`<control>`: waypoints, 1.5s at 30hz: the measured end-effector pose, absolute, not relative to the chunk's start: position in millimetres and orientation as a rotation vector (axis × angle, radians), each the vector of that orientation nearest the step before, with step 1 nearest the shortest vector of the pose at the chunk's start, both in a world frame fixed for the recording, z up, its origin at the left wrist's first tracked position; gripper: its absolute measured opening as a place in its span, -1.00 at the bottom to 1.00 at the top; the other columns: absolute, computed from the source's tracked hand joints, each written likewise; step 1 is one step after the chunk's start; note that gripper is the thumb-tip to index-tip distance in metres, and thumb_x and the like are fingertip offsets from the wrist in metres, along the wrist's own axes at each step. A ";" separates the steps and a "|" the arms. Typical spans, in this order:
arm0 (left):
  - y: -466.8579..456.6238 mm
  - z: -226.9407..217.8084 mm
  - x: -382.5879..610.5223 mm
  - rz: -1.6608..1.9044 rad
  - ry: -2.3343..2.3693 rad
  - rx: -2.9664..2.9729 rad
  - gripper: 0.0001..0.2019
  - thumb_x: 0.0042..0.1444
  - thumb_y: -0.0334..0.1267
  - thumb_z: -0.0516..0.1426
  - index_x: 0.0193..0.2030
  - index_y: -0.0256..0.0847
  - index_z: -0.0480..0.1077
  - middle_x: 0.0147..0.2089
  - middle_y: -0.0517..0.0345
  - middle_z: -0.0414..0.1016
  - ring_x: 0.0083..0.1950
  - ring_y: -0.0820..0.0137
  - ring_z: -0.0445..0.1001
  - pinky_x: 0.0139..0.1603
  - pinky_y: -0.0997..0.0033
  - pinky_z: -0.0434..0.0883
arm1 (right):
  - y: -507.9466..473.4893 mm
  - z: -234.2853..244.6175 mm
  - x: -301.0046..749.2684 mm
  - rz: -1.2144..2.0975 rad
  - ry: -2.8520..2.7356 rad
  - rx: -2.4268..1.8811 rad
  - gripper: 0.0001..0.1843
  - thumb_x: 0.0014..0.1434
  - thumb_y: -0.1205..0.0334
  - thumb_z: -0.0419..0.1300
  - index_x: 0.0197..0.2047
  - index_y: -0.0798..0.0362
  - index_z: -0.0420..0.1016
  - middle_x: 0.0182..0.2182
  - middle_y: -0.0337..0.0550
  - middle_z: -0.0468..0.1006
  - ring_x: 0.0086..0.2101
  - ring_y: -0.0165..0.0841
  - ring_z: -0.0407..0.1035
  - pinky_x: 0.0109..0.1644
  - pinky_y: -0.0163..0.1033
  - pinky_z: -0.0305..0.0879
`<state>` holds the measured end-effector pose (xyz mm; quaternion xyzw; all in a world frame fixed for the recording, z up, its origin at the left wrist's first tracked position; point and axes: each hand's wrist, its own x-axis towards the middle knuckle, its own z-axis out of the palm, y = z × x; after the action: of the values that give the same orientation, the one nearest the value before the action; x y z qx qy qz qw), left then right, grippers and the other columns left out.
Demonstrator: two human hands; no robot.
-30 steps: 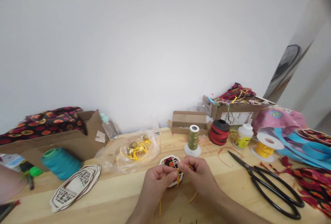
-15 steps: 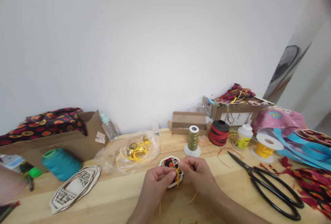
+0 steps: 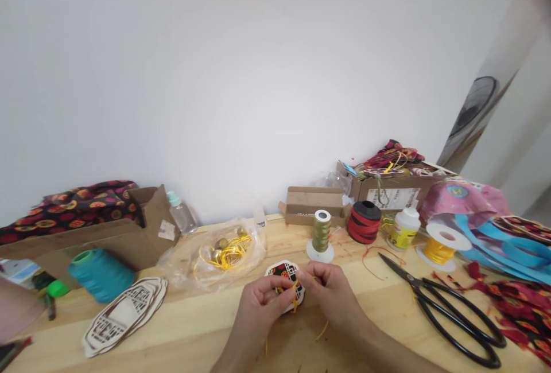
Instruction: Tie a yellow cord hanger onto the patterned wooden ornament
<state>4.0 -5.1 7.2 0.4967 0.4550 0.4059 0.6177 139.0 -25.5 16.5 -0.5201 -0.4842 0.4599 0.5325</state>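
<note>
In the head view, a yellow cord (image 3: 295, 304) is pinched between thumb and forefinger of the left hand (image 3: 262, 301), and is gripped in the same way by the fingertips of the right hand (image 3: 325, 284), just beside. A small lobed panel (image 3: 284, 269) is placed directly under and just beyond the two pinches; whether it is rested on the wooden table (image 3: 206, 327) or slightly lifted cannot be told, as its near part is covered by fingers. The cord is judged light, soft and limp, best taken close to the knot area, since its loose ends may slip. The panel is judged light, stiff and thin, its fretwork perhaps easily snapped, so it is better held by the solid rim. Pale edging, dark cut-out lattice and black cloth with red and orange motifs are shown on it; bright strands are hung below both hands.
</note>
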 end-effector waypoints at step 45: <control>-0.8 11.5 -0.7 0.977 1.002 0.935 -0.79 -0.30 -0.20 0.26 -0.57 -0.34 0.44 -0.73 0.24 0.40 -0.67 0.52 0.29 -0.59 0.57 0.23 | -19.1 8.0 157.4 0.576 -1.842 -1.152 -0.72 0.03 0.14 0.09 -0.56 0.11 0.48 -0.65 -0.31 0.15 -0.59 -0.50 0.07 -0.54 -0.38 -0.05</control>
<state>-0.7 -0.8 11.5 0.4142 0.4441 0.4327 0.6664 157.4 -19.1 8.0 -0.4623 -0.7389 0.2311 0.4324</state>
